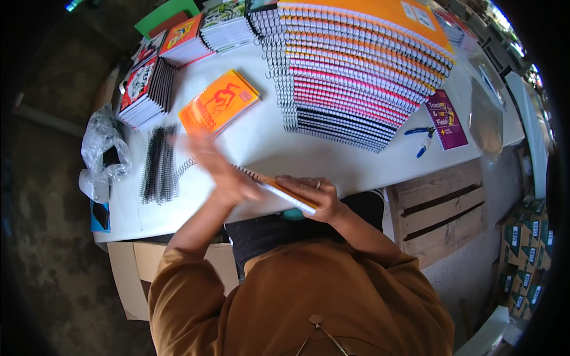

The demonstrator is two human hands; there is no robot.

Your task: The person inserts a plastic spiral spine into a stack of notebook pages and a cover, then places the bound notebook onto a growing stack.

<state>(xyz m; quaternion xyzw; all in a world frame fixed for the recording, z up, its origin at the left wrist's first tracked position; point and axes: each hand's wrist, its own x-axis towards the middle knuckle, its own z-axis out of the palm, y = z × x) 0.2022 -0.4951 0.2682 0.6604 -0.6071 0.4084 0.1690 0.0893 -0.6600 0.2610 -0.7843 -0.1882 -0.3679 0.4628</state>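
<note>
Head view: right hand (317, 196) grips an orange notebook (285, 194) at the white table's (261, 142) near edge. Left hand (219, 169), blurred, fingers open, touches the notebook's wire spiral (187, 165). Black spirals (159, 163) lie left.

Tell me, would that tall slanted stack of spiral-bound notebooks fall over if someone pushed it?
Probably. The tall slanted stack of spiral-bound notebooks already leans in steps, so a shove could slide the top ones off. It looks heavy as a whole, with dozens piled up. The wire spirals might snag and hold neighbours together somewhat.
</note>
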